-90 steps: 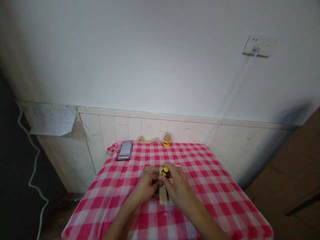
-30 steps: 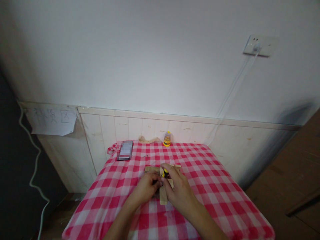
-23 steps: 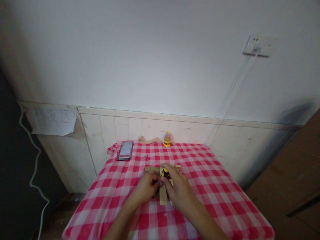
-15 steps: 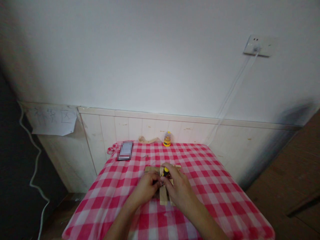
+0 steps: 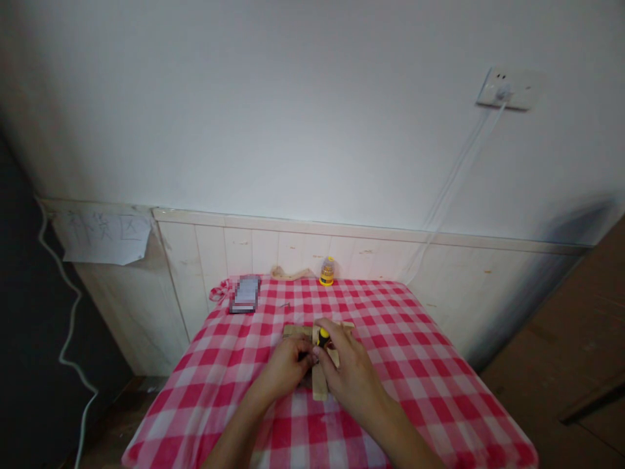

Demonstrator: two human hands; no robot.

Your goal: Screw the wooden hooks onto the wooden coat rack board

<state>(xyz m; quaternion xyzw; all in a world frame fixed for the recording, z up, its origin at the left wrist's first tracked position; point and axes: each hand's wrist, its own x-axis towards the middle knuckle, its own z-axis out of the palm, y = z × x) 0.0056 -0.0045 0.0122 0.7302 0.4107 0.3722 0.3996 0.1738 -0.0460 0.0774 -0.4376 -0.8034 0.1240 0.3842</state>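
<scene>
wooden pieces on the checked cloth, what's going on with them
A person's right hand grips a yellow-and-black tool, probably a screwdriver, over some wooden pieces. The left hand has its fingertips by the tool's lower end; whether they hold anything is hidden. A phone and a yellow-based container sit farther back on the checked tablecloth.

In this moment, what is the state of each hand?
Left hand: fingers closed at the wooden pieces; any small held part is hidden.
Right hand: closed around the yellow-and-black handle.
</scene>
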